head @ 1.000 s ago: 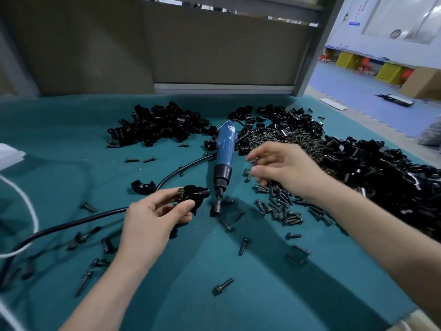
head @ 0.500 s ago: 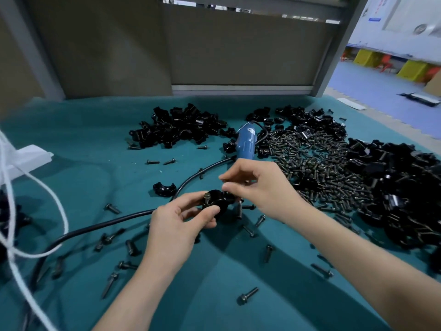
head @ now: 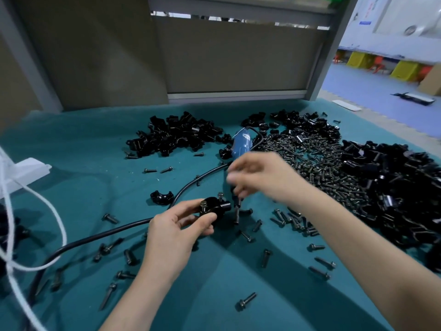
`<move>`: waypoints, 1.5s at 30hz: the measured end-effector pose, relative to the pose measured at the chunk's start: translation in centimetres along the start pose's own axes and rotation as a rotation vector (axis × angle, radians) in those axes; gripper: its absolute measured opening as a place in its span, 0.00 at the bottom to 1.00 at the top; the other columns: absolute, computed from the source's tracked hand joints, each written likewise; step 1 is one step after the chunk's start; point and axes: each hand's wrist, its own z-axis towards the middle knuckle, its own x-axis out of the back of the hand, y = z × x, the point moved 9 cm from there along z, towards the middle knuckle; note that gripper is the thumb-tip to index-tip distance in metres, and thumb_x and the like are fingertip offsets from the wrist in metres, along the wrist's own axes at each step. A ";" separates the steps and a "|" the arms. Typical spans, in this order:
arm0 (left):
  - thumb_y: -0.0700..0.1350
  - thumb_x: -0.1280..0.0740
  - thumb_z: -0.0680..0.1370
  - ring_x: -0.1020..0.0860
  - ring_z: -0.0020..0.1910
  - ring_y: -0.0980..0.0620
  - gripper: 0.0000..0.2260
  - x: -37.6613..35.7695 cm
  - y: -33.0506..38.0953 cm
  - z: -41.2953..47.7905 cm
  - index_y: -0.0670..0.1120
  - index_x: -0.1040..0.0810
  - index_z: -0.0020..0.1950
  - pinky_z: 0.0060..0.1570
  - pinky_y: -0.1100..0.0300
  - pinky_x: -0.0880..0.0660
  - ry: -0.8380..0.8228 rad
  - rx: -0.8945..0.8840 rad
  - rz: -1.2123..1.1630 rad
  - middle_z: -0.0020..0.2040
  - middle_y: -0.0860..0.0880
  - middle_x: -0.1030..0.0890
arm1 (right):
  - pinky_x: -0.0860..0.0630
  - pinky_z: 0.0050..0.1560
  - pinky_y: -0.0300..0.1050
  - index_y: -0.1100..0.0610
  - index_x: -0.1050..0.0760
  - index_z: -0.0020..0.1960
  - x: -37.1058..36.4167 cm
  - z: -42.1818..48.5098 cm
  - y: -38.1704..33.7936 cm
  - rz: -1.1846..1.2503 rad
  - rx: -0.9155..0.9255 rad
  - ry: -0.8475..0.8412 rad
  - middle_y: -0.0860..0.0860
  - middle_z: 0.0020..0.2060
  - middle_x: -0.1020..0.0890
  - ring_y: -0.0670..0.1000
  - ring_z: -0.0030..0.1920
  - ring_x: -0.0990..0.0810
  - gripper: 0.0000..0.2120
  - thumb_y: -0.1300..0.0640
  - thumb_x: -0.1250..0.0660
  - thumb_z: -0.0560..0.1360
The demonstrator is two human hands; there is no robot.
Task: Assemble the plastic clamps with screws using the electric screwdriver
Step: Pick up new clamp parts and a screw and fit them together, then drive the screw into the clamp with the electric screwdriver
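Note:
My left hand (head: pixel 171 232) holds a black plastic clamp (head: pixel 213 207) between thumb and fingers, just above the green table. Two screws (head: pixel 220 196) stand upright in the clamp's top. The blue electric screwdriver (head: pixel 242 144) lies on the table with its tip (head: pixel 236 217) right of the clamp. My right hand (head: pixel 260 177) is blurred over the screwdriver's dark neck, and its fingers curl around it. A black cable (head: pixel 102 234) runs from the tool to the left.
Piles of black clamp halves lie at the back (head: pixel 174 134) and along the right (head: pixel 391 182). A heap of screws (head: pixel 310 161) lies between them, with loose screws (head: pixel 245 301) scattered on the green table (head: pixel 78 168). One clamp half (head: pixel 161 197) and a white cord (head: pixel 35 194) lie left.
My right hand has left the clamp, where it put in a second screw, and moved back to the screwdriver. My left hand keeps holding the clamp.

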 end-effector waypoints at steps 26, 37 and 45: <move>0.49 0.25 0.66 0.19 0.30 0.58 0.07 1.3 2.3 -0.4 0.60 0.16 0.40 0.30 0.69 0.25 0.077 -0.191 0.265 0.35 0.56 0.17 | 0.18 0.38 0.45 0.61 0.29 0.55 1.7 5.0 -8.1 1.316 0.203 0.024 0.54 0.47 0.17 0.52 0.38 0.17 0.08 0.64 0.39 0.76; 0.41 0.22 0.68 0.20 0.32 0.62 0.13 2.5 3.6 -0.7 0.45 0.15 0.52 0.37 0.74 0.25 0.266 -0.359 0.560 0.40 0.57 0.19 | 0.26 0.32 0.40 0.57 0.28 0.53 3.5 4.0 -9.0 1.057 0.280 0.298 0.49 0.38 0.19 0.47 0.30 0.26 0.09 0.55 0.32 0.75; 0.42 0.22 0.67 0.19 0.33 0.61 0.13 2.5 3.7 -0.7 0.44 0.15 0.51 0.39 0.65 0.22 0.264 -0.374 0.564 0.40 0.56 0.17 | 0.27 0.32 0.40 0.58 0.29 0.54 3.0 3.3 -10.9 1.033 0.368 0.240 0.49 0.37 0.20 0.48 0.30 0.27 0.09 0.57 0.34 0.76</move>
